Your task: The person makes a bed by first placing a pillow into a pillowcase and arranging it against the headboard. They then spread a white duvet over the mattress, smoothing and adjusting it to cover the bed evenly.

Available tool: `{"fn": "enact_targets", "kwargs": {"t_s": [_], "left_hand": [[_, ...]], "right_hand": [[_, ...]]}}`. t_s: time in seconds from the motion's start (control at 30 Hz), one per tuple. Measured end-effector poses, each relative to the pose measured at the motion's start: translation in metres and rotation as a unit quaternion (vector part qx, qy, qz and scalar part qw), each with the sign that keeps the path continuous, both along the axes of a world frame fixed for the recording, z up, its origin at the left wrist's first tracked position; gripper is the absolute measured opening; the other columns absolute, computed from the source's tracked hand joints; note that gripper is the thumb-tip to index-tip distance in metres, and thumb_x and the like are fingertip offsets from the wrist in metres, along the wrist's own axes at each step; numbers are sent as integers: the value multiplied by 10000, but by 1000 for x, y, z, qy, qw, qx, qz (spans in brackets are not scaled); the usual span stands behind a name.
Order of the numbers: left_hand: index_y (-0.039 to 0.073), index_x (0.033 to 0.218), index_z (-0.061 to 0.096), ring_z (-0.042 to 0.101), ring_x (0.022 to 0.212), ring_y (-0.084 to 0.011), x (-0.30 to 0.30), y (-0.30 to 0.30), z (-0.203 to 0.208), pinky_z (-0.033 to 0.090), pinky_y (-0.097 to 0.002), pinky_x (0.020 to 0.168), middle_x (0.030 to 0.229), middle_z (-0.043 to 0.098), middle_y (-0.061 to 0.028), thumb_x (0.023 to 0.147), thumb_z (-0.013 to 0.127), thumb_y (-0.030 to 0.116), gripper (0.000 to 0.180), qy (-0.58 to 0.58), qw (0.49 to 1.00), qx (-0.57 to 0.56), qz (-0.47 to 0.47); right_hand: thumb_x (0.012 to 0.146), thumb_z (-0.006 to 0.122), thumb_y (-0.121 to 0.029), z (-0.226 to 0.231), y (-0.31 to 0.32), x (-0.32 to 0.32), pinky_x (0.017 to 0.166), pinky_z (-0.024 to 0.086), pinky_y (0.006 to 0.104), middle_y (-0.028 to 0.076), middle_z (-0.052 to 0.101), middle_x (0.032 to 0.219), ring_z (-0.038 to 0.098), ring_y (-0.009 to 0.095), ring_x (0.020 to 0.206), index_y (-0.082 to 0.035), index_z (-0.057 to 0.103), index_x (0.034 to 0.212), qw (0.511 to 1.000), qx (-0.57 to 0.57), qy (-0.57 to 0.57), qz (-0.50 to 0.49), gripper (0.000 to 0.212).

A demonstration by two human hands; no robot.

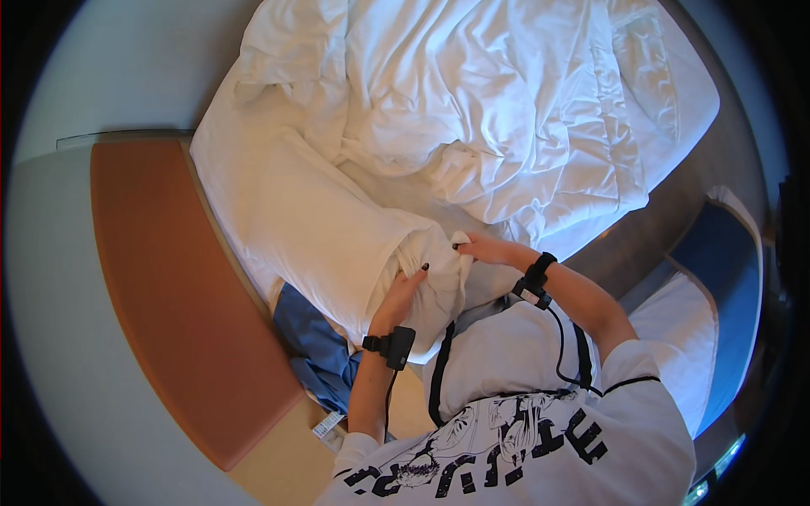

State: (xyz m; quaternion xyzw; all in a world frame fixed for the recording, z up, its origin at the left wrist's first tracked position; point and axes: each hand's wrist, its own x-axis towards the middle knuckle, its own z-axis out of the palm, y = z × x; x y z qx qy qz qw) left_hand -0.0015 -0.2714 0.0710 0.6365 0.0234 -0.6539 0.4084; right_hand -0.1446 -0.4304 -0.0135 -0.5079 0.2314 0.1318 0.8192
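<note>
A plump white pillow lies along the bed's left side, its near end bunched up in front of me. Loose folds of its white pillowcase gather at that end. My left hand is closed on the case, thumb on top and fingers hidden under the cloth. Farther right, my right hand pinches the gathered edge of the same pillowcase between thumb and fingers. Both wrists wear black straps with small boxes and cables.
A rumpled white duvet covers the far bed. An orange-brown headboard panel stands along the left wall. Blue cloth lies beside my left forearm. At the right are a blue-and-white piece of bedding and the dark floor.
</note>
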Motion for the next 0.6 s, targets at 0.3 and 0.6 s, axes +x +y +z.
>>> {"fn": "enact_targets", "kwargs": {"t_s": [0.3, 0.6], "left_hand": [[-41, 1177, 428, 495, 1014, -174, 0, -1, -4, 379, -284, 882, 1129, 516, -85, 829, 512, 173, 416, -46, 998, 12, -36], [-47, 1183, 420, 508, 1004, -176, 1, -18, 13, 409, -280, 858, 1135, 514, -92, 731, 647, 116, 531, -26, 993, 6, -117]], "right_hand": [[872, 418, -177, 21, -9, 2, 856, 365, 288, 51, 549, 1067, 477, 157, 965, -15, 492, 1126, 996, -50, -17, 67, 310], [870, 402, -167, 26, -5, 3, 886, 348, 299, 65, 543, 1086, 469, 164, 1002, -10, 481, 1144, 998, -30, -14, 56, 325]]}}
